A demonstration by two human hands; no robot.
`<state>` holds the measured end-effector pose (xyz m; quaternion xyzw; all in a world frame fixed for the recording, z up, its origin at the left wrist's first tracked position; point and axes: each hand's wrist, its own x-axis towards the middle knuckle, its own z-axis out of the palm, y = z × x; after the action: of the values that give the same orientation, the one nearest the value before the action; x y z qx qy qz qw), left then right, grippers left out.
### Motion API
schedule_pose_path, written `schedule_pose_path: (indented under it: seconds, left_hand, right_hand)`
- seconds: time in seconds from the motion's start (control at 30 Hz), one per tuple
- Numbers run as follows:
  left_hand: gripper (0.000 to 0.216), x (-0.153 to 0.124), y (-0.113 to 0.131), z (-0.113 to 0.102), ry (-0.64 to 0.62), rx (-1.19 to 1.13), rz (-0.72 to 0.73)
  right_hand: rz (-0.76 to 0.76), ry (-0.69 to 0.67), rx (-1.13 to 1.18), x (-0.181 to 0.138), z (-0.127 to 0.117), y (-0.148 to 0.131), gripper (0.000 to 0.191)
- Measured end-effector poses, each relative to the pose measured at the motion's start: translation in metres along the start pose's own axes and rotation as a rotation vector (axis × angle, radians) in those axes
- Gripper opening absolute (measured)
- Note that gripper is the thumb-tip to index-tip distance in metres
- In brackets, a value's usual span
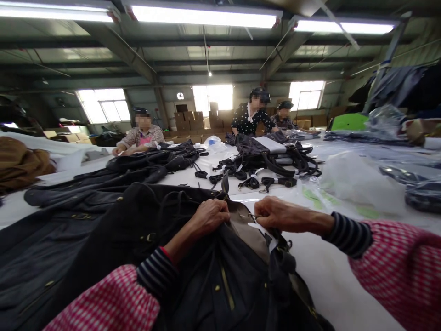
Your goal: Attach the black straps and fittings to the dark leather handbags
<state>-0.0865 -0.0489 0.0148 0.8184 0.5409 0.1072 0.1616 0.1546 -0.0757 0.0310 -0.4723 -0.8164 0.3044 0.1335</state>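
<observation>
A dark jacket [144, 230] with brass snaps lies spread on the white table [330, 276] right in front of me. My left hand [208, 216] is closed on its collar edge, beside the tan inner lining [246, 232]. My right hand [279, 214] pinches a small metal piece and a white tag [262, 229] at the same collar. Both hands are a few centimetres apart. My sleeves are red-checked with striped cuffs.
More dark jackets [148, 165] are piled to the left and behind. Black straps and belts [255, 177] lie mid-table. Clear plastic bags [358, 181] sit at right. Three people [143, 133] work at the far side, with cardboard boxes [193, 120] behind them.
</observation>
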Motion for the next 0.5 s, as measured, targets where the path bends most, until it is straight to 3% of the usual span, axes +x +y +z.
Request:
schedule_pose_path:
  seconds: [0.13, 0.3, 0.5]
  left_hand:
    - [0.015, 0.0, -0.001, 0.005, 0.018, 0.039, 0.002]
    - [0.016, -0.001, -0.002, 0.008, 0.025, 0.069, 0.002]
    - [0.015, -0.002, 0.001, 0.01, 0.033, 0.071, 0.005]
  right_hand:
    - [-0.056, 0.025, -0.035, 0.022, 0.019, 0.002, 0.013]
    - [-0.074, -0.106, -0.056, 0.032, 0.019, -0.004, 0.021]
    - [-0.078, -0.093, -0.084, 0.032, 0.024, -0.007, 0.015]
